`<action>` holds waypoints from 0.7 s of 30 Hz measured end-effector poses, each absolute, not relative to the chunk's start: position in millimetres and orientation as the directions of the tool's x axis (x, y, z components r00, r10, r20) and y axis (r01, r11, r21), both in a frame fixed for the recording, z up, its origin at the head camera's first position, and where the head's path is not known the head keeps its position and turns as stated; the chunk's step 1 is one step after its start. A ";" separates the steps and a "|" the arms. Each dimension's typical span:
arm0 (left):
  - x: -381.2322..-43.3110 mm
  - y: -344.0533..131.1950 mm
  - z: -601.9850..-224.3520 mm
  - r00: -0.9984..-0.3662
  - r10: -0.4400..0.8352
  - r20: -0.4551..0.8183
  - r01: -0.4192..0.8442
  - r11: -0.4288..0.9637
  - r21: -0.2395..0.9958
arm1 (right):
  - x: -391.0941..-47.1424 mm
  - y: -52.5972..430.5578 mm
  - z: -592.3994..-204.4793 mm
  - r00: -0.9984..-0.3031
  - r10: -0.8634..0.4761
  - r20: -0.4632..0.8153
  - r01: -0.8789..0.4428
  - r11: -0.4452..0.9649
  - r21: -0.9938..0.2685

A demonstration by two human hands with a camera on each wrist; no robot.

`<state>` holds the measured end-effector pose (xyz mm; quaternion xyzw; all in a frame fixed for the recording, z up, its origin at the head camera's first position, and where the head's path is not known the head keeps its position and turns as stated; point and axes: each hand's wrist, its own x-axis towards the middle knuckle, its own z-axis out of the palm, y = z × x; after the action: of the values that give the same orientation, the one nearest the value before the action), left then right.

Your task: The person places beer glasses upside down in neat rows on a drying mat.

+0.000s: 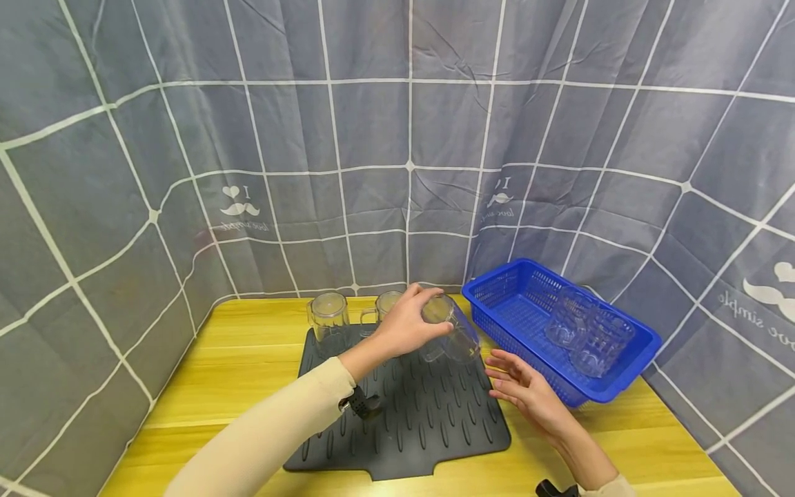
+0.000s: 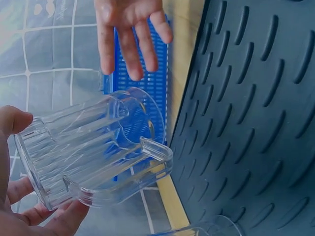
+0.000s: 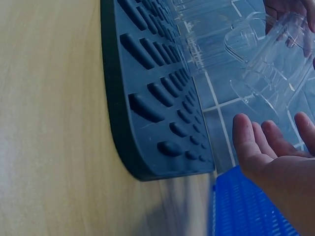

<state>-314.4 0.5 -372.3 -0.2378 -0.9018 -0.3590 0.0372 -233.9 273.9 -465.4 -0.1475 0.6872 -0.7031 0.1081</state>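
Note:
A clear glass mug (image 1: 464, 338) is gripped near its base by my left hand (image 1: 406, 324), tilted above the black drying mat (image 1: 410, 421). In the left wrist view, thumb and fingers spread around the base end of the mug (image 2: 93, 152), its mouth facing the blue basket and its handle toward the mat. My right hand (image 1: 528, 393) holds nothing. Its fingers, loosely extended, are just beyond the mug's mouth, beside the basket. From the right wrist, that palm (image 3: 280, 167) faces up below the mug (image 3: 278, 69).
At the mat's back left stand two upside-down glass mugs, one at the left (image 1: 329, 321) and one (image 1: 388, 302) partly behind my left hand. A blue plastic basket (image 1: 596, 393) at the right contains two more mugs (image 1: 599, 348). A grey checked curtain (image 1: 373, 138) surrounds the wooden table (image 1: 205, 414).

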 end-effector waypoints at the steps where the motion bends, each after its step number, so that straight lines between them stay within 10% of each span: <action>1: -316.1 2.5 -372.3 -0.883 0.406 0.235 0.456 0.629 0.629 | -233.7 274.8 -466.4 -0.933 -0.357 0.056 -0.048 -0.030 -0.998; 21: -339.6 29.5 -359.6 -0.881 0.435 0.187 0.471 0.765 0.439 | -230.7 282.1 -477.1 -0.946 -0.324 0.025 -0.033 0.018 -0.999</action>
<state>-339.6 29.5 -359.6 -0.2414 -0.9386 -0.2437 0.0372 -230.7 282.1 -477.1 -0.1264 0.7056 -0.6892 0.1056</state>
